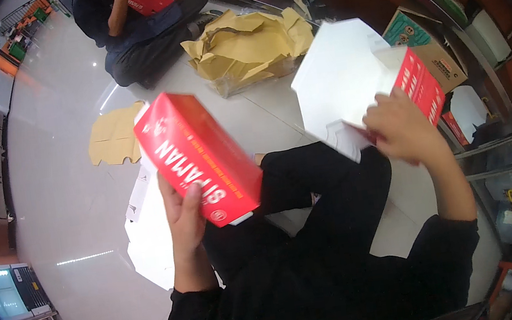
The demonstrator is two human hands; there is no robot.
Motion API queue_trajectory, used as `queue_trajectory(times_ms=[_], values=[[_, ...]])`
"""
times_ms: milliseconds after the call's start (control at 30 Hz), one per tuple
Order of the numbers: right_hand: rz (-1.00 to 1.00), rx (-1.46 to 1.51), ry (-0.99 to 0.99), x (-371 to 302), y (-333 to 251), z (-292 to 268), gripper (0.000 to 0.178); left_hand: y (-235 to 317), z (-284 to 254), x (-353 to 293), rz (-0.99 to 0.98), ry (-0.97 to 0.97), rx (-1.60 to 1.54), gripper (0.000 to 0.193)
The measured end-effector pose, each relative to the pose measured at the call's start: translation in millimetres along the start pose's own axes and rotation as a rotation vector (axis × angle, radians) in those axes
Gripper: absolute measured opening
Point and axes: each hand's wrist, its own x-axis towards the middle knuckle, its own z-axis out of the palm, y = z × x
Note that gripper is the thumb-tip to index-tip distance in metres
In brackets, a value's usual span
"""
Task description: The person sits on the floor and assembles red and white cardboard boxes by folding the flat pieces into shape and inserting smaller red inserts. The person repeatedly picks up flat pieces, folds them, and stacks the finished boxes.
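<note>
My left hand (185,216) grips a red folded carton (204,153) with white lettering, raised above my left leg and tilted. Its thumb lies along the printed face and the other fingers are mostly hidden behind. On the right, my right hand (396,127) is closed on the edge of a second carton (341,76), which is part-unfolded. Broad white inner panels of that one face me, and a red printed side shows beyond my fingers. White carton sheets (150,243) lie on the floor to the left, partly behind my left hand.
Crumpled brown wrapping paper (254,42) lies ahead, with a flat brown sheet (114,136) to the left. Another person (146,45) sits on the floor holding a red carton. Right stand a cardboard box (436,64), an open red-and-white carton (467,113) and metal shelving (506,167).
</note>
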Motion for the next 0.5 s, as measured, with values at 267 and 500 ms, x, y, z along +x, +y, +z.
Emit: queue_trajectory(times_ms=[267, 500], values=[[-0.340, 0.136, -0.236, -54, -91, 69, 0.019, -48, 95, 7, -0.107, -0.624, 0.595, 0.041], [-0.299, 0.005, 0.575, -109, -63, 78, 0.020, -98, 108, -7, -0.297, -0.813, 0.479, 0.028]])
